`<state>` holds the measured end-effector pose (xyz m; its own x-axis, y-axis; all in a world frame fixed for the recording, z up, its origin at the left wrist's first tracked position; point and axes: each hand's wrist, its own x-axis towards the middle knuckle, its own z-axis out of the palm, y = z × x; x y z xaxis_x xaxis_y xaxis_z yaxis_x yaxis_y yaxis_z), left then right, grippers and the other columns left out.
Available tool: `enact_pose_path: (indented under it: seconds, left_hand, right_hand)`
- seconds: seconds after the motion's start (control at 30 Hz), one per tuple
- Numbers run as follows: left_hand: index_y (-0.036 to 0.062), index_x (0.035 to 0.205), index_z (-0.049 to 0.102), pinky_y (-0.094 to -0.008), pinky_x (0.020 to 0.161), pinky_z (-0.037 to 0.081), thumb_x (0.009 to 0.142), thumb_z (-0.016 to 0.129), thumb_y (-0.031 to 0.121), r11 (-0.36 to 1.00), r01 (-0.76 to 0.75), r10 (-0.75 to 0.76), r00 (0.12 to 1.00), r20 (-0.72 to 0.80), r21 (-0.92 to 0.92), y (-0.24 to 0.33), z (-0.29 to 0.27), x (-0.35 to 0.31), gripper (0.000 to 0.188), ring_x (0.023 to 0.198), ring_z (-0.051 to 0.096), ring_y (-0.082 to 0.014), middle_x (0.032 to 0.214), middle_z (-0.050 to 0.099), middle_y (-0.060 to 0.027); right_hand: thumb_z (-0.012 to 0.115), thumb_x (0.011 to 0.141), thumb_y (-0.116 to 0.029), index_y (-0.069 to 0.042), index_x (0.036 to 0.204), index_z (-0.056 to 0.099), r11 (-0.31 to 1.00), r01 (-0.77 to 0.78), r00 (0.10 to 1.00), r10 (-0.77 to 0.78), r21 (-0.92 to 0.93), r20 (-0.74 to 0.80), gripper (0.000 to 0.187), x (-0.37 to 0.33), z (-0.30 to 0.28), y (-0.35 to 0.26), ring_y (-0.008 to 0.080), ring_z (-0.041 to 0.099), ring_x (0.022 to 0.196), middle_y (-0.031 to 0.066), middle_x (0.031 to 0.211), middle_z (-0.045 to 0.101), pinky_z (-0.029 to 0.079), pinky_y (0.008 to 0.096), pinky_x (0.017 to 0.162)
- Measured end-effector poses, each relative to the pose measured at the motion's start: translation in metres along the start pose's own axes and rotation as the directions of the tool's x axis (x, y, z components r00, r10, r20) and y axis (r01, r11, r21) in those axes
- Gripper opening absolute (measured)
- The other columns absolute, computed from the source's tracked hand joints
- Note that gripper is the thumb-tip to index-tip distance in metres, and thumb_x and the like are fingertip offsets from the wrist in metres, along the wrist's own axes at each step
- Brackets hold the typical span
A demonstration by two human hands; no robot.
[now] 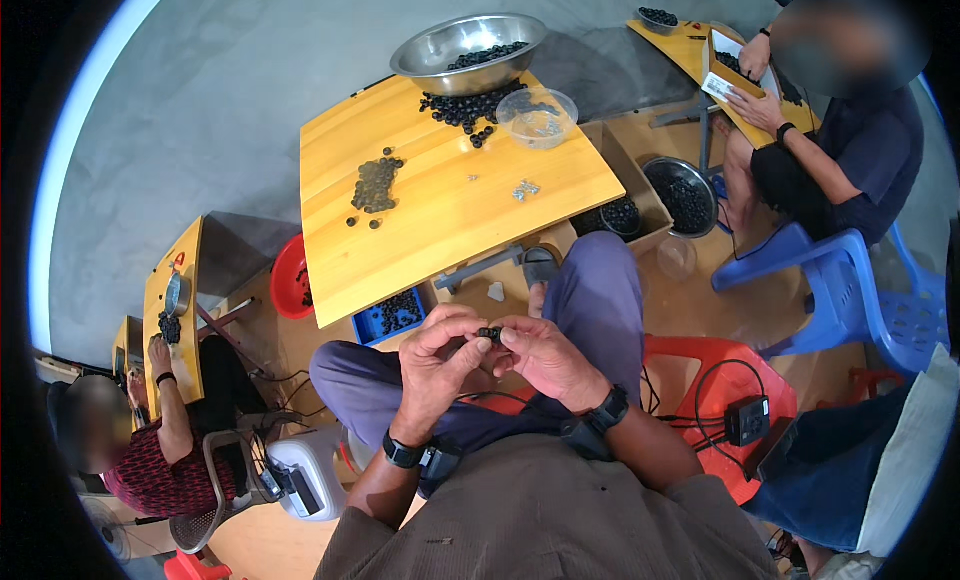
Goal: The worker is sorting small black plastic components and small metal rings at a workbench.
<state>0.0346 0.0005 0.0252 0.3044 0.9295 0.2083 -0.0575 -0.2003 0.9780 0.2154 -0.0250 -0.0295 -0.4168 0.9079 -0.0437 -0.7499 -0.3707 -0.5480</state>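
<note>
Above my lap, just off the near edge of the yellow table, both my hands meet at a small black round part. My left hand pinches it from the left between thumb and fingers. From the other side my right hand grips it with thumb and fingertips. The fingers hide much of the part, so its details do not show. On the table, a patch of dark olive and black parts lies left of the middle. A little heap of small silvery pieces lies to the right.
A large metal bowl of black parts stands at the table's far edge, beside loose black parts and a clear plastic tub. Below are a blue tray and a red basin. Co-workers sit at tables left and right.
</note>
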Motion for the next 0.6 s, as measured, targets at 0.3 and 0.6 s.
enact_pose_path:
  seconds: [0.3,0.6]
  left_hand:
    - [-0.0026,0.095,0.069,-0.0296,0.074,0.052,0.078,0.076,-0.005,0.889,-0.207,0.188,0.978,0.086,0.408,0.014,0.001,0.005,0.018,0.083,0.064,-0.0179,0.094,0.066,-0.0104]
    - [-0.0011,0.098,0.068,-0.037,0.068,0.056,0.079,0.074,-0.001,0.701,-0.38,0.261,0.924,0.278,0.603,0.026,-0.002,0.013,0.02,0.081,0.067,-0.0308,0.094,0.064,-0.0144]
  right_hand:
    - [0.061,0.103,-0.021,-0.007,0.12,0.069,0.999,0.007,1.0,-0.007,-0.035,-0.019,0.023,0.0,0.0,0.001,0.0113,0.067,0.094,0.0029,0.108,0.072,0.056,0.0276,0.077]
    - [0.063,0.102,-0.021,-0.003,0.12,0.07,0.993,-0.037,0.995,0.026,-0.114,-0.1,0.027,0.0,0.003,0.0,0.01,0.067,0.084,0.0033,0.101,0.072,0.055,0.0242,0.074]
